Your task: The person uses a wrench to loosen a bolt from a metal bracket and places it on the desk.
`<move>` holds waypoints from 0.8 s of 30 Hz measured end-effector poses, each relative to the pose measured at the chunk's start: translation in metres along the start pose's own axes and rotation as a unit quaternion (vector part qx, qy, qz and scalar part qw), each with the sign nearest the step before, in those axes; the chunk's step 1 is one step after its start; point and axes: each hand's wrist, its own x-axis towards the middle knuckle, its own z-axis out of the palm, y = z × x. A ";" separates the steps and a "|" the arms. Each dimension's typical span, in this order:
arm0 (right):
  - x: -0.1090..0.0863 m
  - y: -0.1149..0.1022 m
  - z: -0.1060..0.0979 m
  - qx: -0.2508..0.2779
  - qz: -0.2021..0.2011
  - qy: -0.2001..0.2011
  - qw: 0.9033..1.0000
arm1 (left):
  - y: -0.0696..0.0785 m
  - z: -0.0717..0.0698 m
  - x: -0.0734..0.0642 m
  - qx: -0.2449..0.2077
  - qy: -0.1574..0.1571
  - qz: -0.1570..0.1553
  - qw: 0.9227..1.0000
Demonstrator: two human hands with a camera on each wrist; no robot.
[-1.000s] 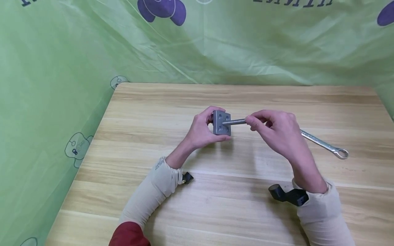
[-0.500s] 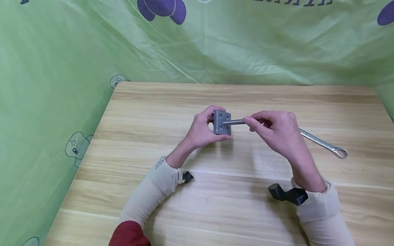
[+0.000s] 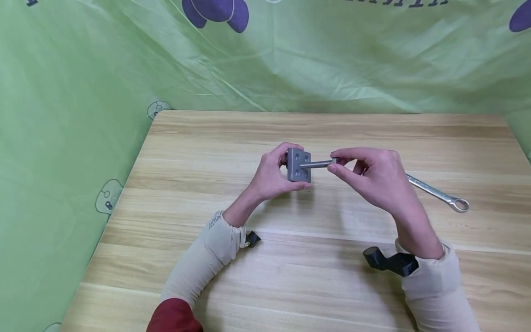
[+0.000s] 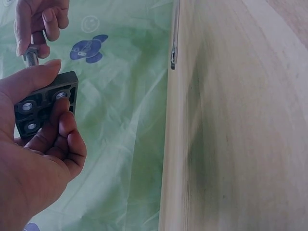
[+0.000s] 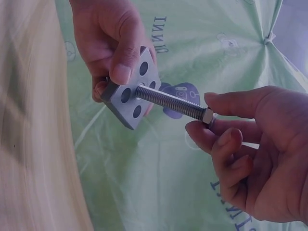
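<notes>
My left hand [image 3: 269, 177] grips a grey square plate [image 3: 293, 176] by its edges, held up above the table. The plate has round holes near its corners; in the left wrist view its ribbed dark back [image 4: 72, 79] shows, with fingertips against it. A threaded steel bolt [image 5: 173, 103] stands out from the middle of the plate, pointing right. At the bolt's far end is a hexagonal piece [image 5: 208, 116]; whether it is a head or a separate nut I cannot tell. My right hand [image 3: 373, 177] pinches this end between thumb and fingers.
A combination wrench [image 3: 433, 189] lies on the wooden table [image 3: 265, 286], partly hidden behind the right hand. Green printed sheeting [image 3: 352, 69] hangs behind the table and at its left side. Each wrist carries a black camera mount [image 3: 390, 263].
The right fingers slid slightly left along the bolt, then back right. Their grip has changed, so the hexagonal end now shows between them. The left hand and plate stay nearly still.
</notes>
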 end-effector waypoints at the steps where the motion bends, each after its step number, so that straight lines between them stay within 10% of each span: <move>1: 0.000 0.000 0.000 0.000 -0.007 0.002 1.000 | 0.000 0.000 0.000 0.000 0.001 0.001 1.000; 17: 0.001 0.006 0.002 0.026 -0.116 0.045 0.992 | -0.001 0.000 0.000 -0.002 0.001 -0.002 1.000; 24: 0.000 0.000 -0.001 0.007 0.002 0.003 1.000 | -0.002 0.000 0.001 -0.001 0.002 -0.002 1.000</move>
